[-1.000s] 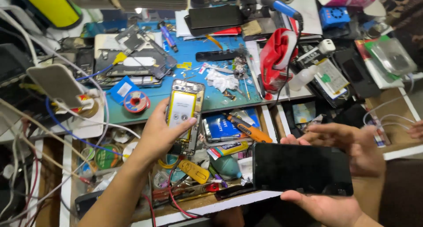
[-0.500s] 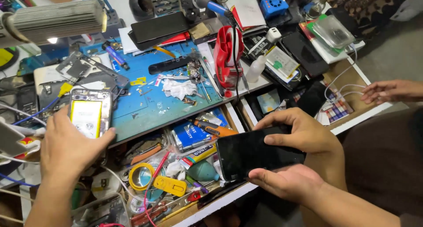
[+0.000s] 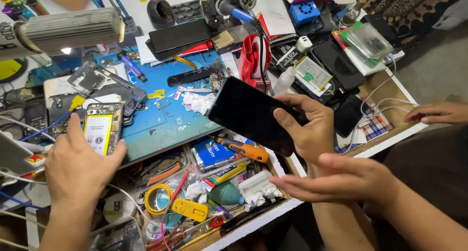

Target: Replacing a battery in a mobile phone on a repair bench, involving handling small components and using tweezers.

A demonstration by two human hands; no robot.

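Opened phone (image 3: 101, 129) on blue mat (image 3: 165, 119), gripped by left hand (image 3: 78, 168); right hand (image 3: 307, 126) clasps black screen panel (image 3: 253, 114)

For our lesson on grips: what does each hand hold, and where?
Left hand grips the opened phone at its near end; right hand holds the black screen panel by its right edge.
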